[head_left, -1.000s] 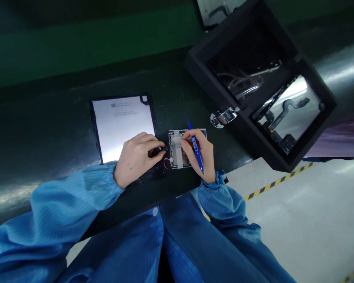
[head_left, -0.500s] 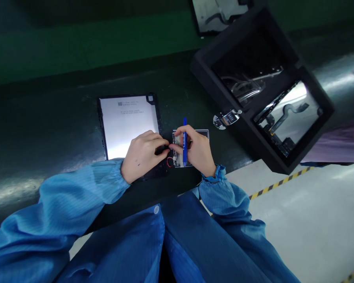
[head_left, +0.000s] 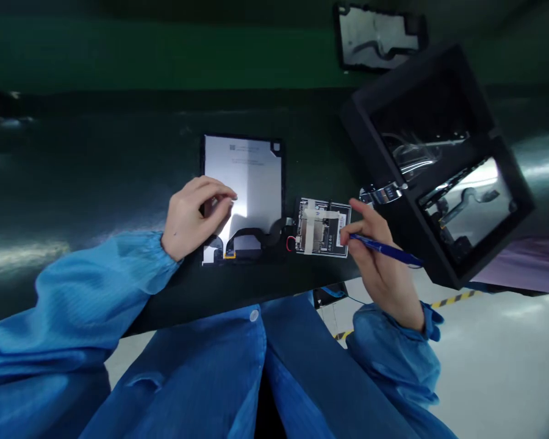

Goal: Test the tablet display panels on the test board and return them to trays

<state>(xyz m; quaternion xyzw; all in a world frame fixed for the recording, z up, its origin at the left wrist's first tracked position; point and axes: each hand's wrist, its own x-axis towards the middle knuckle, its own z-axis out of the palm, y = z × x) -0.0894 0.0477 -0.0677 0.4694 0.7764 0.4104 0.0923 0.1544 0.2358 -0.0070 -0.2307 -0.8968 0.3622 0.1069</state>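
Note:
My left hand is over the left part of a flat display panel. Its thumb and forefinger tips come together, and nothing shows between them. In my right hand is a slim blue pen, its tip near the right edge of a small circuit board. Pale tape strips and a white label lie on that board. A dark flex cable runs from the panel's lower part toward the board's left edge; whether it is joined there I cannot tell. A red wire loop sticks out beside it.
At right a black two-compartment tray holds clear film and another panel. A metal counter sits against its side. Beyond the tray lies another panel. A person's purple sleeve shows at far right.
My hands have drawn apart: the left has moved back over the panel, the right away from the board's left edge. The pen has swung from upright to slanting. The view has shifted.

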